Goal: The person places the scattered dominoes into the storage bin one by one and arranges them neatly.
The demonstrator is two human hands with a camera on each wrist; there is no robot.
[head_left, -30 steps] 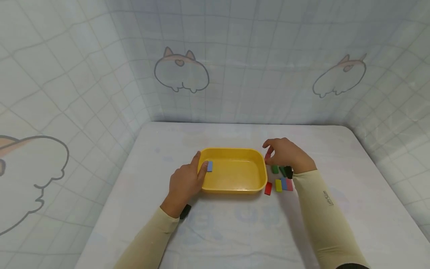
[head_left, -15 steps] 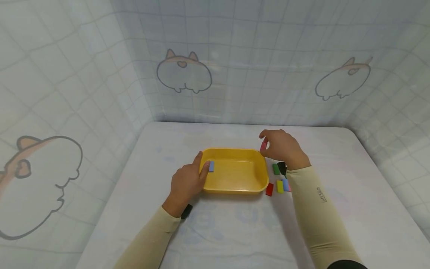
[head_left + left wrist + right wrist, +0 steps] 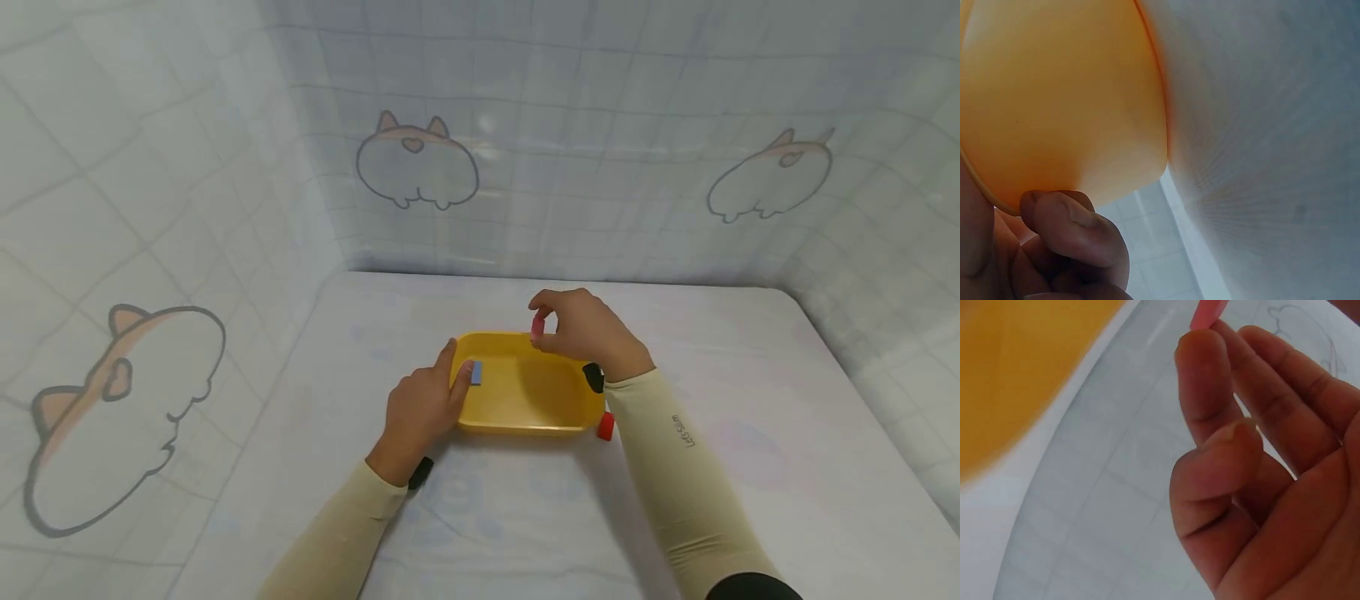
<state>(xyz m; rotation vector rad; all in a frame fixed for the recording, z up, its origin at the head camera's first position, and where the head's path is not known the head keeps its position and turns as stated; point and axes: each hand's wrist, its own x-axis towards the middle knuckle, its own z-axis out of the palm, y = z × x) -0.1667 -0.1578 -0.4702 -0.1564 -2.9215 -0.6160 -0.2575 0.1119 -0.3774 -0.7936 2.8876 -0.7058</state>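
My left hand (image 3: 422, 400) grips the left end of a yellow plastic tray (image 3: 510, 404), thumb over the rim and curled fingers (image 3: 1079, 228) against its outer wall. Inside the tray, beside that thumb, lies a small blue rectangular block (image 3: 477, 372). Over the tray's far right part, my right hand (image 3: 588, 329) pinches a small pink block (image 3: 537, 326) between fingertips and thumb. Only the lower end of the pink block shows at the top of the right wrist view.
A red block (image 3: 606, 426) lies on the white-covered table (image 3: 510, 517) just off the tray's near right corner. The right forearm (image 3: 682, 467) covers the area where other blocks lay. Grid-patterned curtains (image 3: 600, 167) enclose the table's back and sides.
My right hand has lifted the pink block from the tray's right side and carried it left, over the tray. The left hand keeps its grip on the tray.
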